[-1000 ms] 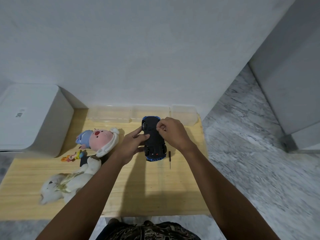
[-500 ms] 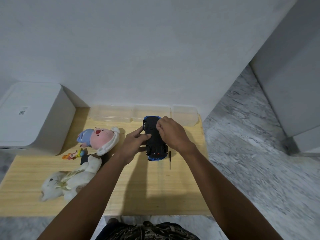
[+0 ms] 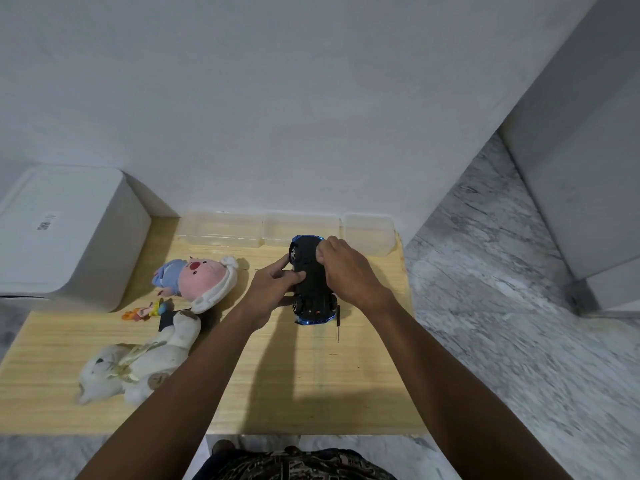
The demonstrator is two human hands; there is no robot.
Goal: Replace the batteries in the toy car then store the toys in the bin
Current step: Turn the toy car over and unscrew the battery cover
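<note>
We see the toy car (image 3: 311,278) turned upside down near the back of the wooden counter (image 3: 311,382), its black underside facing up and its blue body showing at both ends. Our left hand (image 3: 268,289) grips the car's left side, thumb laid across the underside and fingers curled around the edge. Our right hand (image 3: 346,271) rests over the far right part of the underside with its fingers curled down onto it; what they pinch there, we cannot tell. A small screwdriver (image 3: 338,322) lies on the counter just right of the car's near end. To the left lie a pink plush (image 3: 204,277), a white plush dog (image 3: 138,365) and a small orange figure (image 3: 143,310). Clear containers (image 3: 225,230) line the wall, and a white bin (image 3: 62,233) sits at far left.
</note>
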